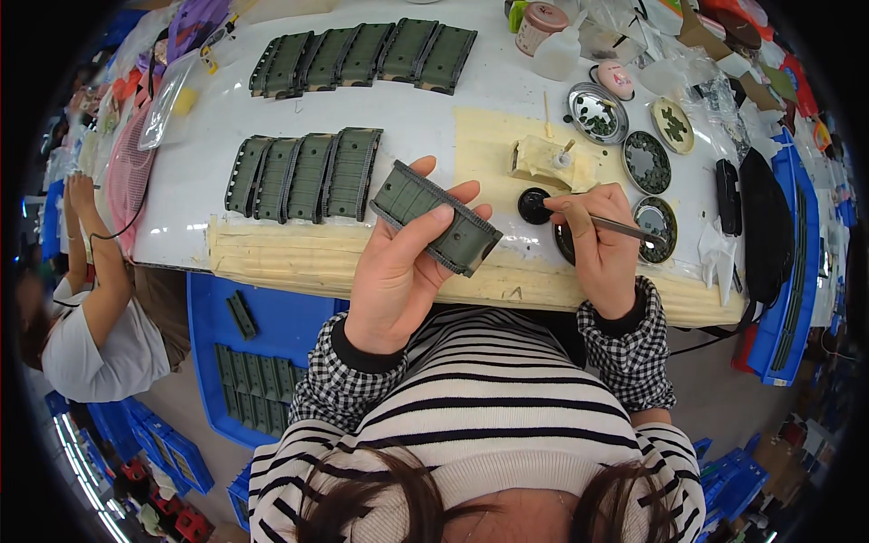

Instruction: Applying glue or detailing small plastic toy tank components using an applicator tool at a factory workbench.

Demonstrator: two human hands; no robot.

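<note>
Green panel [463,238] slants across left fingers [465,191]; right fingers [579,218] pinch slim tool [626,229].

On the table [181,181], left of centre, a far row of panels [362,56]; before it, a nearer row [303,176]. Right of both, a wrapped block [534,156], with a container [534,206] just in front and dishes of bits [595,91] farther right. Below the front edge, at left, a bin [294,312] with more panels [253,389] inside. Beyond the table's left end, another person [104,335].
</note>
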